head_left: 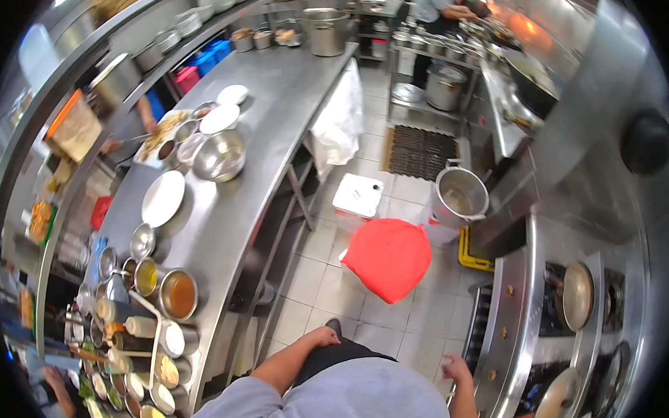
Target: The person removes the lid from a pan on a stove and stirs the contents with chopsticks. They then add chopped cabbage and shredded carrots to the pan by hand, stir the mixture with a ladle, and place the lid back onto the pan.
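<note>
Lying ahead of the fingers, well apart, is a red cover [387, 257]. Right hand [458, 368] fingers are loosely parted; for the left hand [323, 338], I cannot tell.

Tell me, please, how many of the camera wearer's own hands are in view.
2: the left hand is beside the dark trousers, and the right hand is between the body and the stove. Neither is hidden.
</note>
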Action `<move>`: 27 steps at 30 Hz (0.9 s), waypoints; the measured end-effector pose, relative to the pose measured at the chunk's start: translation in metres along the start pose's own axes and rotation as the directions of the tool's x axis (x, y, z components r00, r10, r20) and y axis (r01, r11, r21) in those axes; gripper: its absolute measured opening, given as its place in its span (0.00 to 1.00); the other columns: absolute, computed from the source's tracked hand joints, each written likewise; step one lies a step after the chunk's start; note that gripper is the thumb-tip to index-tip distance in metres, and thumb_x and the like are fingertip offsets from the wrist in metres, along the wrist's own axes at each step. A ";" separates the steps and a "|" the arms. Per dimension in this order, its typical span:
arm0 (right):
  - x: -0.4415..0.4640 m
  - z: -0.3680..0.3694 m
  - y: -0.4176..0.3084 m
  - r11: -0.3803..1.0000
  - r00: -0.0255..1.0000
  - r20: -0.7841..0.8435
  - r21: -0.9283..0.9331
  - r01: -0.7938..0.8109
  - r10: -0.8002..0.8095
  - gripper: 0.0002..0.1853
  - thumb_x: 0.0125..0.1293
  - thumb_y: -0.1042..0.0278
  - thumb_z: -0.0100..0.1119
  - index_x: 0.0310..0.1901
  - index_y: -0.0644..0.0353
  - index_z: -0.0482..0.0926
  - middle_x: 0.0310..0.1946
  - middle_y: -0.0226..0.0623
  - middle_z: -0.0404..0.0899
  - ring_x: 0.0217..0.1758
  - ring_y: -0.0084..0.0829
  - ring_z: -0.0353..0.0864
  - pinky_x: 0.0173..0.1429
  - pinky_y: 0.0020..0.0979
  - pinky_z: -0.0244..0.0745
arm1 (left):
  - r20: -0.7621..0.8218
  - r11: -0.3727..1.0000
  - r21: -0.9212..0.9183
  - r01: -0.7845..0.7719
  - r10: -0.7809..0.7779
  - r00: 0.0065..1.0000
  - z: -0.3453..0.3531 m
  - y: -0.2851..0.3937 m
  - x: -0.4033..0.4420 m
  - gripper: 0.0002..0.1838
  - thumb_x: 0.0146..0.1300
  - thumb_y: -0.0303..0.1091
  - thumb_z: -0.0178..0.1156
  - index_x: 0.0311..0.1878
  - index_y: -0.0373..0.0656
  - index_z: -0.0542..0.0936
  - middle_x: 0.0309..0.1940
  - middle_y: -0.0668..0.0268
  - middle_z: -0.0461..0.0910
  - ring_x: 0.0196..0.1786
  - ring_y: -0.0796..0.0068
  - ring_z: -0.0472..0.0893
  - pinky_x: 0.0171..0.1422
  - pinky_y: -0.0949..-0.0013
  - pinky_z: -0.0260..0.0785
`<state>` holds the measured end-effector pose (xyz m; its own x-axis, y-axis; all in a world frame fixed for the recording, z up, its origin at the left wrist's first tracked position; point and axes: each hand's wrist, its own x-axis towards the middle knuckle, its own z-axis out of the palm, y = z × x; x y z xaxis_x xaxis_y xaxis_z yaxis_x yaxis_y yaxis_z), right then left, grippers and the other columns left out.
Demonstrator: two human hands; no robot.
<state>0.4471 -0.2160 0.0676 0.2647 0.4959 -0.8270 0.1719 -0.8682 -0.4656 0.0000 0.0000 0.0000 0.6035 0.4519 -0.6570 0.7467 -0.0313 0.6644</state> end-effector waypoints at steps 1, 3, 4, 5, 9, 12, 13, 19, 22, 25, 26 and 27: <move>0.005 -0.008 0.022 0.996 0.996 0.058 0.044 -0.076 0.074 0.30 0.53 0.78 0.58 0.60 0.56 0.65 0.29 0.46 0.79 0.26 0.35 0.81 0.26 0.35 0.78 | -0.037 0.998 0.035 0.059 -0.058 0.998 0.010 0.006 -0.006 0.21 0.51 0.53 0.63 0.35 0.42 0.83 0.30 0.58 0.82 0.33 0.66 0.79 0.41 0.64 0.70; 0.012 0.046 -0.031 0.988 0.994 0.107 -0.154 0.022 -0.005 0.26 0.52 0.76 0.58 0.56 0.59 0.70 0.28 0.44 0.79 0.27 0.34 0.81 0.26 0.35 0.78 | -0.150 0.989 0.083 0.123 -0.109 0.983 -0.056 -0.036 -0.015 0.20 0.51 0.51 0.63 0.34 0.42 0.83 0.30 0.59 0.82 0.32 0.65 0.79 0.40 0.63 0.70; 0.008 0.056 -0.035 0.970 0.992 0.122 -0.235 0.054 -0.025 0.25 0.53 0.76 0.58 0.56 0.59 0.70 0.29 0.44 0.79 0.26 0.34 0.81 0.26 0.35 0.78 | -0.113 0.983 0.126 0.135 -0.121 0.986 -0.058 -0.048 -0.022 0.19 0.51 0.50 0.63 0.34 0.42 0.83 0.28 0.60 0.82 0.31 0.66 0.79 0.39 0.63 0.70; 0.006 0.071 -0.041 0.958 0.989 0.140 -0.274 0.083 -0.045 0.25 0.53 0.75 0.58 0.55 0.59 0.70 0.29 0.43 0.79 0.26 0.34 0.81 0.26 0.35 0.77 | -0.070 0.973 0.171 0.153 -0.143 0.987 -0.058 -0.062 -0.035 0.18 0.50 0.49 0.64 0.33 0.42 0.83 0.27 0.60 0.82 0.31 0.66 0.79 0.39 0.63 0.70; 0.011 0.099 -0.076 0.923 0.981 0.175 -0.360 0.137 -0.077 0.22 0.54 0.72 0.57 0.54 0.60 0.71 0.30 0.42 0.79 0.25 0.34 0.80 0.25 0.35 0.77 | -0.120 0.966 0.093 0.242 -0.231 0.966 -0.071 -0.113 -0.049 0.14 0.50 0.42 0.61 0.33 0.40 0.82 0.24 0.60 0.81 0.27 0.67 0.79 0.35 0.62 0.71; 0.029 0.106 -0.110 0.923 0.984 0.163 -0.364 0.125 -0.069 0.21 0.55 0.70 0.56 0.53 0.60 0.72 0.30 0.41 0.79 0.25 0.34 0.80 0.24 0.34 0.76 | -0.280 0.962 -0.103 0.252 -0.271 0.921 -0.093 -0.113 -0.063 0.10 0.52 0.39 0.57 0.31 0.43 0.80 0.24 0.62 0.80 0.25 0.67 0.79 0.30 0.64 0.71; 0.035 0.106 -0.121 0.925 0.986 0.153 -0.361 0.117 -0.065 0.20 0.56 0.70 0.56 0.52 0.61 0.72 0.31 0.40 0.79 0.24 0.34 0.80 0.24 0.34 0.76 | -0.296 0.959 -0.117 0.256 -0.280 0.913 -0.097 -0.118 -0.061 0.10 0.52 0.39 0.57 0.31 0.43 0.80 0.24 0.62 0.80 0.25 0.67 0.79 0.30 0.64 0.71; 0.091 0.128 -0.211 0.992 0.984 0.159 -0.084 0.089 -0.075 0.11 0.58 0.72 0.52 0.44 0.62 0.73 0.28 0.36 0.77 0.22 0.31 0.79 0.23 0.31 0.75 | -0.617 0.948 -0.318 -0.007 -0.202 0.761 -0.104 -0.155 -0.080 0.08 0.51 0.37 0.59 0.32 0.46 0.81 0.27 0.59 0.81 0.29 0.64 0.79 0.35 0.62 0.70; 0.112 0.153 -0.263 0.958 0.950 0.276 -0.201 0.205 -0.145 0.11 0.59 0.72 0.52 0.44 0.62 0.73 0.27 0.37 0.78 0.21 0.30 0.79 0.22 0.30 0.74 | -0.676 0.921 -0.390 0.001 -0.287 0.679 -0.085 -0.162 -0.108 0.09 0.50 0.39 0.60 0.31 0.45 0.82 0.26 0.59 0.81 0.29 0.64 0.79 0.35 0.62 0.70; 0.107 0.191 -0.310 0.864 0.895 0.392 -0.352 0.359 -0.212 0.10 0.59 0.72 0.53 0.43 0.62 0.74 0.27 0.36 0.78 0.21 0.29 0.79 0.21 0.28 0.74 | -0.524 0.813 -0.560 0.159 -0.497 0.692 -0.045 -0.165 -0.159 0.11 0.49 0.41 0.62 0.30 0.44 0.82 0.25 0.58 0.81 0.29 0.64 0.79 0.35 0.62 0.70; 0.105 0.204 -0.323 0.786 0.861 0.445 -0.428 0.446 -0.246 0.11 0.59 0.72 0.53 0.44 0.63 0.74 0.26 0.36 0.78 0.20 0.29 0.79 0.20 0.28 0.74 | -0.480 0.798 -0.558 0.226 -0.533 0.697 -0.026 -0.168 -0.175 0.15 0.50 0.45 0.60 0.30 0.42 0.82 0.25 0.57 0.81 0.28 0.64 0.78 0.33 0.62 0.70; 0.111 0.217 -0.332 0.756 0.838 0.488 -0.445 0.480 -0.244 0.11 0.59 0.72 0.53 0.44 0.63 0.74 0.26 0.36 0.78 0.20 0.29 0.79 0.20 0.28 0.74 | -0.491 0.772 -0.594 0.226 -0.571 0.658 -0.005 -0.171 -0.189 0.15 0.50 0.45 0.60 0.30 0.42 0.82 0.25 0.57 0.81 0.28 0.64 0.78 0.33 0.62 0.70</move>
<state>0.2139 0.1230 0.0619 -0.2835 0.6184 -0.7329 0.6790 -0.4103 -0.6088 -0.2432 -0.0760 0.0122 -0.1662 0.7531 -0.6366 0.5462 0.6078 0.5764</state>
